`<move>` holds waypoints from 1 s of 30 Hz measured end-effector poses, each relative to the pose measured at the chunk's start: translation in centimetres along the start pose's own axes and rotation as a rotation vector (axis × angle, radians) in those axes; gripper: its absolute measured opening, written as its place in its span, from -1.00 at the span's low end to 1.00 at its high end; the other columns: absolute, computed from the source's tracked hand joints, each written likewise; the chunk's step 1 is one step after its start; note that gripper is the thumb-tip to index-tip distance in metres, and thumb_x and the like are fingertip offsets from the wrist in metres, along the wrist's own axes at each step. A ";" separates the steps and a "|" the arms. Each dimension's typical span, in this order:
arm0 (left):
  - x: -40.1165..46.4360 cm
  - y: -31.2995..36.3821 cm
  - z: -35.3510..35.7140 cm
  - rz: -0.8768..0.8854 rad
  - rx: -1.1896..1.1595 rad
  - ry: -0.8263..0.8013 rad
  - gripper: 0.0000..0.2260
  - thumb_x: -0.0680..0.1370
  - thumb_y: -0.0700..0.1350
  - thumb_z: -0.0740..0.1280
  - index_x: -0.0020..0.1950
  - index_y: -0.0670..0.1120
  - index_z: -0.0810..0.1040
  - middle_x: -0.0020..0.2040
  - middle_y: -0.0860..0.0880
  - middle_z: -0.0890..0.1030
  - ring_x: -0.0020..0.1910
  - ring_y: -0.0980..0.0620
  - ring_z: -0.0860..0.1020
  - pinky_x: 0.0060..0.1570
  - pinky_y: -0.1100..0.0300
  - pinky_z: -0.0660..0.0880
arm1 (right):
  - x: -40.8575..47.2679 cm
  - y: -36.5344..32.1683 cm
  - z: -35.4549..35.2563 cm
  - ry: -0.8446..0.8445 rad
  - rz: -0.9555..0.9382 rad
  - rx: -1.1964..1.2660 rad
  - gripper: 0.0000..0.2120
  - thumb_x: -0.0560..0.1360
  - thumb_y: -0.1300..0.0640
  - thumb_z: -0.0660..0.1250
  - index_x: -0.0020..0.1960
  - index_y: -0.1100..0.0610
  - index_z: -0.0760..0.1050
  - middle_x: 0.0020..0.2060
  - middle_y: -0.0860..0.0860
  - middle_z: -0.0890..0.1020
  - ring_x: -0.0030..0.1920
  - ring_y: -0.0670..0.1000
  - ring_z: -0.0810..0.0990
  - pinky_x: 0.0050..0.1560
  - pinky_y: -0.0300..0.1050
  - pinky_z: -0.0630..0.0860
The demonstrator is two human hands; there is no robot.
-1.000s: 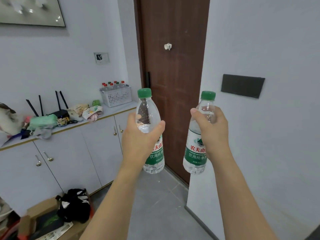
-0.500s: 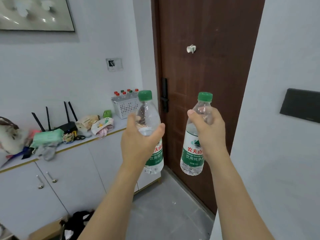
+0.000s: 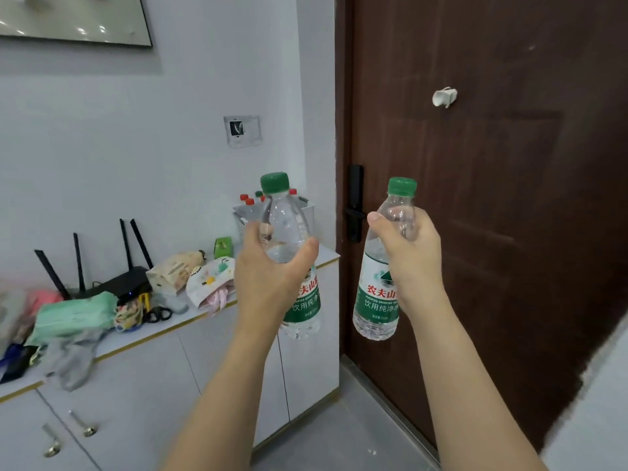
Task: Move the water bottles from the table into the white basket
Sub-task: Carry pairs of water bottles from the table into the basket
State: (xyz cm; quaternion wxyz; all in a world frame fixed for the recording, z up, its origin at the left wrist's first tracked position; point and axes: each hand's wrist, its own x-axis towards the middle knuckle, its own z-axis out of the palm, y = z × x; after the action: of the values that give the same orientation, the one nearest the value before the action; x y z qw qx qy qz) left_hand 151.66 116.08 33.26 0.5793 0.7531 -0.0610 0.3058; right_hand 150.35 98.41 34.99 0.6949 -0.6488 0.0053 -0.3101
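Closest to you, both bare forearms reach forward and up, each hand carrying a bottle in the air. Your left hand [image 3: 268, 273] has its thumb and fingers curled round the middle of a clear plastic water bottle with a green cap and green label [image 3: 289, 232], held upright. Your right hand [image 3: 409, 253] wraps the shoulder of a second clear, green-capped water bottle with a green-and-white label [image 3: 380, 287], which tilts slightly, its base hanging free below your palm. The two bottles are near each other but apart. Below them you see grey floor tiles [image 3: 339, 433] and the white cupboard with small metal knobs [image 3: 136, 385], its top edged with a gold strip. On that top, from left to right, lie a mint-green cloth bundle [image 3: 74, 314], a black router with four upright antennas [image 3: 112, 283], black-handled scissors [image 3: 159, 314], a beige printed pouch [image 3: 176, 270], a white patterned pouch with pink cords [image 3: 210, 283] and a small green carton [image 3: 222, 246]. Farther back, at the cupboard's far end, the white perforated plastic basket [image 3: 239, 220] stands mostly hidden behind your left bottle, with red-capped bottles [image 3: 249, 202] upright inside it. To the right stands a dark brown wooden door [image 3: 492, 164] with a black lever handle [image 3: 355, 205] and a white hook [image 3: 443, 96]; a small wall panel [image 3: 243, 130] sits on the pale grey wall above the basket.
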 end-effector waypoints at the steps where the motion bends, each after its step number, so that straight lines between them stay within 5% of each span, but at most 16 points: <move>1: 1.6 -0.9 -0.3 -0.003 -0.003 0.007 -0.49 0.25 0.31 0.42 0.06 0.08 0.42 -0.05 0.06 0.63 -0.11 0.06 0.64 -0.20 0.08 0.60 | 0.9 0.5 1.4 0.003 -0.002 0.004 -0.68 0.34 -0.09 0.48 0.02 0.00 0.55 -0.16 -0.02 0.68 -0.11 0.05 0.68 0.03 0.14 0.62; 5: 6.9 -4.8 -0.9 -0.020 0.004 0.027 -0.49 0.25 0.31 0.43 0.07 0.09 0.42 0.03 0.04 0.61 0.00 -0.01 0.61 -0.03 -0.10 0.60 | 4.2 3.3 6.3 0.021 0.022 0.041 -0.71 0.36 -0.04 0.50 0.02 0.00 0.55 -0.16 0.00 0.68 -0.12 0.06 0.69 -0.01 0.11 0.62; 14: 15.8 -12.0 2.2 -0.062 -0.023 0.069 -0.49 0.26 0.31 0.43 0.09 0.12 0.43 0.02 0.08 0.61 -0.01 0.07 0.61 -0.04 -0.02 0.60 | 12.5 8.9 13.7 0.008 0.055 0.088 -0.49 0.22 -0.16 0.50 0.08 0.05 0.53 -0.03 0.05 0.68 -0.03 0.06 0.68 0.00 0.01 0.62; 21: 25.1 -16.6 7.1 -0.005 0.010 0.165 -0.54 0.33 0.32 0.39 0.09 0.11 0.43 -0.10 0.23 0.56 -0.10 0.48 0.49 -0.23 0.29 0.38 | 22.9 14.9 18.2 -0.034 0.067 0.162 -0.57 0.21 -0.18 0.52 0.03 -0.10 0.53 -0.02 -0.10 0.69 -0.02 -0.06 0.68 0.04 0.00 0.60; 27: 34.1 -19.8 9.7 -0.002 0.015 0.337 -0.70 0.38 0.28 0.39 -0.03 0.19 0.43 -0.11 0.42 0.55 -0.14 0.38 0.54 -0.20 0.26 0.41 | 32.1 19.0 23.2 -0.081 0.061 0.245 -0.55 0.25 -0.18 0.54 0.08 -0.15 0.52 -0.01 -0.12 0.68 -0.05 -0.11 0.69 -0.10 -0.16 0.55; 30: 37.7 -22.4 9.6 -0.044 -0.047 0.499 -0.64 0.39 0.27 0.40 0.03 0.10 0.45 -0.13 0.25 0.59 -0.14 0.33 0.56 -0.15 0.24 0.45 | 35.3 21.3 25.8 -0.106 0.071 0.290 -0.56 0.27 -0.16 0.55 0.09 -0.16 0.51 -0.02 -0.13 0.68 -0.04 -0.11 0.69 -0.15 -0.23 0.57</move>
State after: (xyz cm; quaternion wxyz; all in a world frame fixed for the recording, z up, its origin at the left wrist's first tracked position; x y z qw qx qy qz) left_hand 195.76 124.46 33.23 0.6004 0.6416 0.0931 0.4681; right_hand 198.46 105.41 33.76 0.7910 -0.5567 -0.0536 -0.2482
